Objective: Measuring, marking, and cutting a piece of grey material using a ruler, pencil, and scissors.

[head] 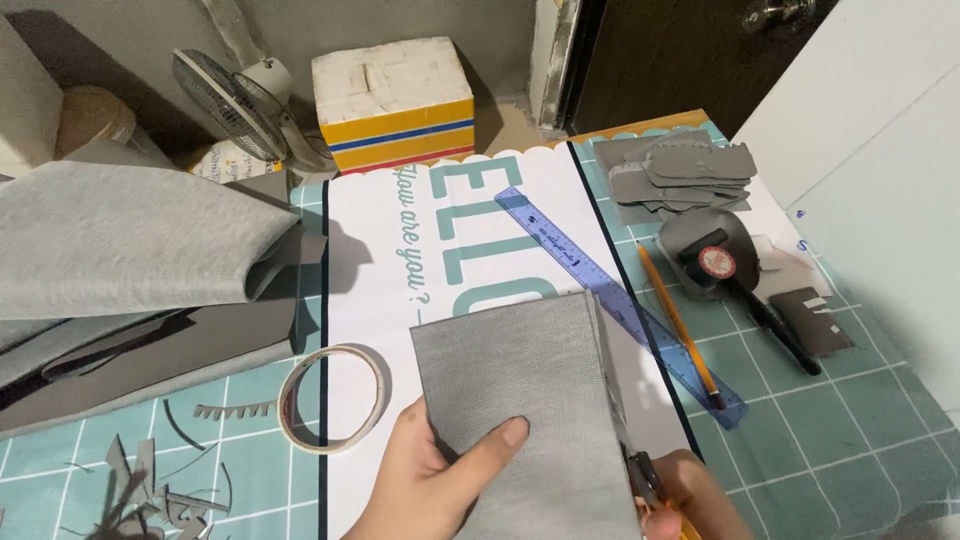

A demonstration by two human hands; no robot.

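Grey fabric sheet [520,400], a stiff rectangular piece with a fine woven texture, sits near the middle of the scene, held up over the white printed banner [400,260] that covers the counter [860,440]. The left hand [440,480] pinches the sheet's near-left part, thumb on top and fingers beneath, so that grip is clamped on the fabric. The right hand [690,500] is at the near edge, to the right of the sheet, closed around the orange handles of a pair of scissors [635,465]; the blades run up along the sheet's right edge, though whether they are actually in the cloth is hard to make out from this angle.

Just left of the sheet lies a roll of tape [335,398], flat on the counter. To the right, a blue transparent ruler [620,300] stretches diagonally from far-left to near-right, with an orange pencil [680,325] lying just beside it. Farther right rests a black pen [785,335] below a dark tool with a round red cap [716,262]. At the far right is a pile of cut grey pieces [680,170]. Folded grey cloth [130,240] fills the left side, and grey scraps [150,490] litter the near-left corner. A white box with yellow and blue stripes [393,100] stands beyond the counter.
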